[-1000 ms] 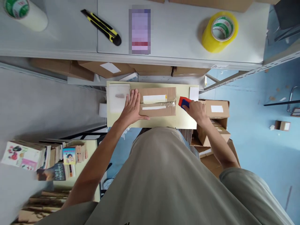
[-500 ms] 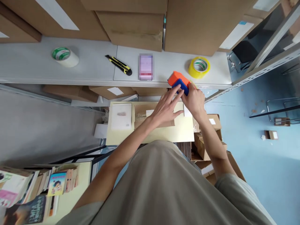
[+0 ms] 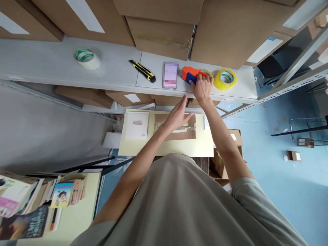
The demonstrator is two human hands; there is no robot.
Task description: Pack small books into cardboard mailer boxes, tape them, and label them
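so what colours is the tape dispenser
The tape dispenser is orange and blue, best in the head view.

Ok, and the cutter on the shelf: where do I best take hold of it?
The cutter is probably best gripped by its body near the rounded end, from the near right: it lies flat and slanted, narrow tip pointing to the far left.
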